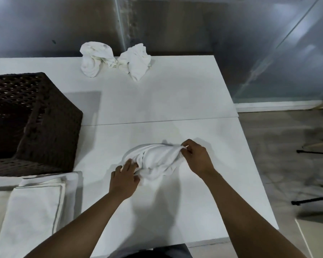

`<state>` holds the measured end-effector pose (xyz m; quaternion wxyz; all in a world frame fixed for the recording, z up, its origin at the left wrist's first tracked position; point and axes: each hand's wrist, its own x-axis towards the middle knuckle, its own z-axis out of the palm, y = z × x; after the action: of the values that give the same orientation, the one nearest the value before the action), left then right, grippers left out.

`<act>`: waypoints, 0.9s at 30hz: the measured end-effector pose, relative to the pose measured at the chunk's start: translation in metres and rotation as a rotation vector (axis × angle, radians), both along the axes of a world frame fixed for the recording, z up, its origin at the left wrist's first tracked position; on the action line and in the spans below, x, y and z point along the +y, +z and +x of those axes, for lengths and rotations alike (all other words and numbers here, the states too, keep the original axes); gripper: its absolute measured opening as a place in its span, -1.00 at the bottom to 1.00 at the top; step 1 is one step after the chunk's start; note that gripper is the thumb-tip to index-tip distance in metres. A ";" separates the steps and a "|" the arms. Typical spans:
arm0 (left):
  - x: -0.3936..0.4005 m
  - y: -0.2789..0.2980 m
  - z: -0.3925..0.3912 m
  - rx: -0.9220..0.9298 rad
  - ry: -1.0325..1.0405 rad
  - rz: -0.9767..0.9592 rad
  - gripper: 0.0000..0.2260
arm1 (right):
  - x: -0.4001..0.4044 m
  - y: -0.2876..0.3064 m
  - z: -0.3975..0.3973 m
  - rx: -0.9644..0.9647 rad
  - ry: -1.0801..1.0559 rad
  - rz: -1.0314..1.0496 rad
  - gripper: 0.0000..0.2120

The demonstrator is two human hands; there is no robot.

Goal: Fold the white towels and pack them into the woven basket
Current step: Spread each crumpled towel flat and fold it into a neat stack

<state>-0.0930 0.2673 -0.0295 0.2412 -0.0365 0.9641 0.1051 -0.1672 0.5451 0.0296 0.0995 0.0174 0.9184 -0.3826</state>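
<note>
The fingers [185,148] of the right hand [197,157] pinch a bunched corner of a crumpled towel [157,161] and hold it a little off the table [175,108]. The left hand [124,180] lies at the towel's near left edge, its fingers loosely spread, the tips tucked into the folds; whether they grip the cloth cannot be told. Both forearms reach in from the bottom edge, and the towel sits between the 2 hands on the near slab of the table, right of centre.

At the near left, a folded stack [32,207] of white towels lies flat on the table, the top one edged with a thin grey line, its far end close to the basket [50,127]. The basket is dark brown and woven, standing at the left edge beyond the stack, open at the top; its inside is too dark to make out.

A seam runs across the table past the hands. On the far slab, near the back edge, 2 more crumpled towels sit side by side and touching: a left bundle [93,60] and a right bundle [136,62]. Behind them stands a grey, shiny wall [45,25].
</note>
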 end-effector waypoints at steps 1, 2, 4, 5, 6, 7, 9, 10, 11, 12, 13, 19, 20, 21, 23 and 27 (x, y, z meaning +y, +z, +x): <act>0.001 0.007 -0.002 -0.012 0.002 0.004 -0.50 | -0.001 0.010 0.001 -0.029 0.000 -0.038 -0.95; 0.002 0.015 -0.004 -0.002 0.014 0.033 -0.51 | -0.003 0.020 0.003 -0.035 -0.006 -0.061 -0.95; 0.009 0.039 -0.008 0.095 0.041 0.179 -0.51 | -0.008 0.040 0.006 -0.029 -0.034 -0.139 -0.93; 0.013 0.054 -0.011 0.146 0.046 0.304 -0.50 | -0.011 0.051 0.006 -0.029 -0.034 -0.190 -0.91; 0.019 0.072 -0.013 0.190 0.037 0.448 -0.49 | -0.015 0.063 0.007 -0.033 -0.017 -0.227 -0.90; 0.025 0.090 -0.016 0.227 0.008 0.577 -0.49 | -0.019 0.076 0.008 -0.031 0.013 -0.257 -0.88; 0.037 0.127 -0.021 0.253 -0.047 0.747 -0.54 | -0.029 0.103 0.011 -0.018 0.091 -0.316 -0.88; 0.042 0.145 -0.023 0.256 -0.043 0.802 -0.59 | -0.035 0.117 0.013 -0.006 0.129 -0.345 -0.88; 0.045 0.160 -0.025 0.273 -0.032 0.847 -0.68 | -0.040 0.132 0.015 0.014 0.166 -0.367 -0.88; 0.047 0.173 -0.026 0.302 -0.022 0.866 -0.81 | -0.044 0.146 0.018 0.044 0.192 -0.378 -0.88; 0.047 0.184 -0.027 0.336 -0.019 0.874 -0.94 | -0.047 0.159 0.020 0.082 0.205 -0.373 -0.88; 0.034 0.235 -0.028 0.433 -0.006 0.922 -0.87 | -0.042 0.201 0.035 0.218 0.108 -0.302 -0.74; 0.032 0.243 -0.028 0.456 0.009 0.928 -0.86 | -0.043 0.202 0.037 0.190 0.097 -0.318 -0.70; 0.029 0.251 -0.029 0.484 0.022 0.937 -0.85 | -0.044 0.202 0.040 0.165 0.088 -0.333 -0.68; 0.023 0.267 -0.033 0.531 0.038 0.948 -0.86 | -0.048 0.200 0.045 0.104 0.035 -0.425 -0.68; 0.006 0.292 -0.033 0.602 0.020 0.950 -0.87 | -0.060 0.205 0.054 0.069 -0.127 -0.713 -0.76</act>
<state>-0.1259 0.2735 0.2627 -0.0558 0.0985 0.8367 0.5358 -0.1134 0.4851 0.2345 0.0442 0.0256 0.7270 -0.6847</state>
